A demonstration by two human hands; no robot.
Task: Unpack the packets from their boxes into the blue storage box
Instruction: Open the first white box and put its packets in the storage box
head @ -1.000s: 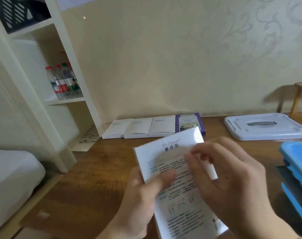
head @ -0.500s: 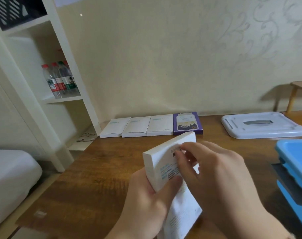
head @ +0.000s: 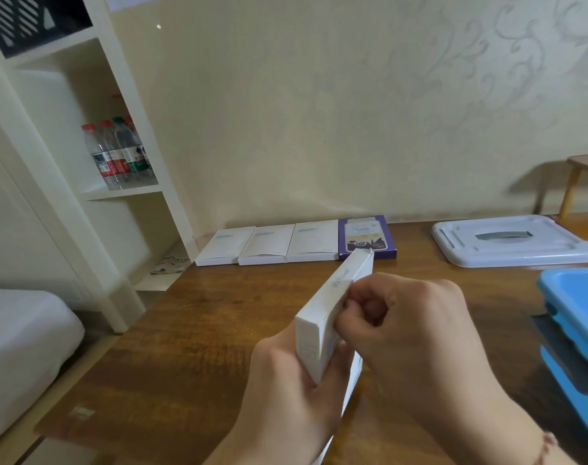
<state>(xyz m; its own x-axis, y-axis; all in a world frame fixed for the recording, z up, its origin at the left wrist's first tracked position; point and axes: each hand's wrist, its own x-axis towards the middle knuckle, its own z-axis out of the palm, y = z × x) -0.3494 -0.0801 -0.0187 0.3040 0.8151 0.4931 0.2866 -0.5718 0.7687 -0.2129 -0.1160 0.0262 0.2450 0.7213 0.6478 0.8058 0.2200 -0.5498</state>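
Note:
A flat white box (head: 332, 307) is held edge-up over the wooden table (head: 192, 347). My left hand (head: 285, 391) grips its lower part from below, thumb along the side. My right hand (head: 416, 330) has curled fingers pinching the box's upper side edge. Three white boxes (head: 267, 245) and one purple box (head: 366, 236) lie in a row at the table's far edge by the wall. The blue storage box (head: 577, 317) stands at the right edge, partly out of frame.
A white lid (head: 514, 241) with a grey handle lies at the back right. A white shelf (head: 94, 156) with water bottles (head: 118, 152) stands at the left, a white bed corner (head: 20, 333) below it. A wooden stool (head: 581, 176) is at the far right.
The box has turned from its printed face towards me to its narrow edge up. My right hand's fingers have curled and moved onto the box's side edge.

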